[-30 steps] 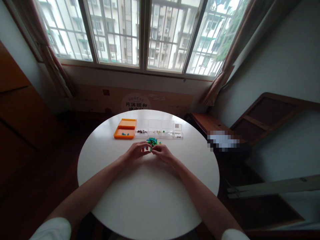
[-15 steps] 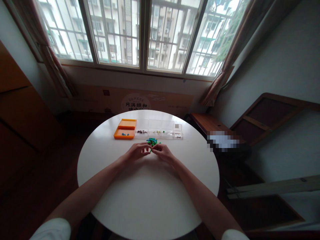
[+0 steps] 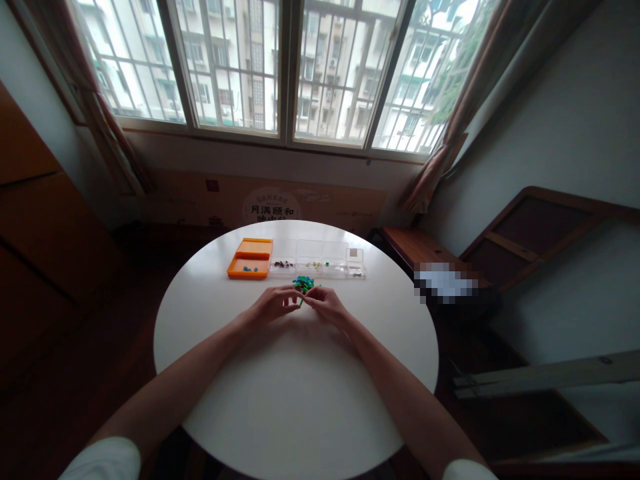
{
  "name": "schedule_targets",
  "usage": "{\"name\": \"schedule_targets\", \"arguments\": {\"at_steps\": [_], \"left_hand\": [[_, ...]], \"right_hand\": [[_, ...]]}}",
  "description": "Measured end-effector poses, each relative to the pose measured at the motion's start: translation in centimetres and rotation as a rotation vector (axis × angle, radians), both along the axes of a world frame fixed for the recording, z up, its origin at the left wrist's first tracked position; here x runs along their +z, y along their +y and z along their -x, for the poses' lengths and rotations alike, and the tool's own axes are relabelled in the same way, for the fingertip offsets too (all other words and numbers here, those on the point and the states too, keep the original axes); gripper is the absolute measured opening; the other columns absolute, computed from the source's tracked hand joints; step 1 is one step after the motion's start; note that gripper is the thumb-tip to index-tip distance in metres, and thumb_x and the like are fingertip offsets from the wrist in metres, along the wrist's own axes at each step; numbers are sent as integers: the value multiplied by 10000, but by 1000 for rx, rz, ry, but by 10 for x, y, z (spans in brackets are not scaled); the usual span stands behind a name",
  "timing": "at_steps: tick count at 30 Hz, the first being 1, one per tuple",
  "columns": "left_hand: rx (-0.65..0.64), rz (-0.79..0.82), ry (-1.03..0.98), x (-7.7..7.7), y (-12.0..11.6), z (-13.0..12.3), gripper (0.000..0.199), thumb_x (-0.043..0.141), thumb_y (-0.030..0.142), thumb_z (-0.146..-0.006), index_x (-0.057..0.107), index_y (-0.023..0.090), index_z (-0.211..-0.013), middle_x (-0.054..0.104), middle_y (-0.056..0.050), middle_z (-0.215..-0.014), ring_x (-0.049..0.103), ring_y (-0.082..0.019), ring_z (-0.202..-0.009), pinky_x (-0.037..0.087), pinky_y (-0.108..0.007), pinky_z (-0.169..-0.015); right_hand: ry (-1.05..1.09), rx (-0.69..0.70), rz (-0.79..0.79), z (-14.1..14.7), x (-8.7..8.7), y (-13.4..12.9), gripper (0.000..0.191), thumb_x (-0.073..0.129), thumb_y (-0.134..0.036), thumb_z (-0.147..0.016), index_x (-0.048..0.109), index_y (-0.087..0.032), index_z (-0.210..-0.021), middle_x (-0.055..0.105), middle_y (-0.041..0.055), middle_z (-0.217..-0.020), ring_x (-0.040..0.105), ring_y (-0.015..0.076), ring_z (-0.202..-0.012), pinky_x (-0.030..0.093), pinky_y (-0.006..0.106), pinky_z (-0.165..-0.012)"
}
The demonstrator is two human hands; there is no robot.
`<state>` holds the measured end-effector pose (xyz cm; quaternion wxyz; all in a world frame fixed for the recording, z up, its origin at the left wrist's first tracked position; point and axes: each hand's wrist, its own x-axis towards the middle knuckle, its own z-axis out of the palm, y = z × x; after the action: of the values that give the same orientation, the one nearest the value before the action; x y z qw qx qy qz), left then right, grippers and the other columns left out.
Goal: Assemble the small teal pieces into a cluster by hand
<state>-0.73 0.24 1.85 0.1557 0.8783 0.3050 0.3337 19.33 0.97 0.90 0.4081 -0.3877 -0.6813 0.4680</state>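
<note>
A small green piece [image 3: 301, 302] sits where my two hands meet, just above the white table; its exact kind is too small to make out. My left hand [image 3: 274, 303] has its fingers curved, with the index finger and thumb at the piece. My right hand [image 3: 325, 304] pinches it from the other side with bent fingers. Right behind my fingertips lies a heap of small green, blue and dark pieces [image 3: 303, 283], its near edge partly covered by my hands.
Behind the heap, an orange tray [image 3: 233, 273] holds a few blue pieces. Beside it, clear plastic boxes [image 3: 335, 269] hold dark, pale yellow and green bits. All stand on a round white table [image 3: 295, 393]. A wooden bench [image 3: 407, 243] is at the right, below the barred window.
Hardly anything differs. My hands stay together at the green piece, with at most a tiny shift of the fingertips.
</note>
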Motion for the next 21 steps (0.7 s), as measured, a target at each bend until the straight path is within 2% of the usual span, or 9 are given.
{"name": "schedule_targets", "arguments": {"at_steps": [21], "left_hand": [[4,-5,-5,0,-1,-1,215,592,323,-802,660,190,-957,618,-23,-786,524,-60,-568,422,-161,-542]], "right_hand": [[-97,4,-62,-1,0,0,282,630,-398,-704,647,-121,-755,605,27,-668,505,114,-600,382,232,-556]]}}
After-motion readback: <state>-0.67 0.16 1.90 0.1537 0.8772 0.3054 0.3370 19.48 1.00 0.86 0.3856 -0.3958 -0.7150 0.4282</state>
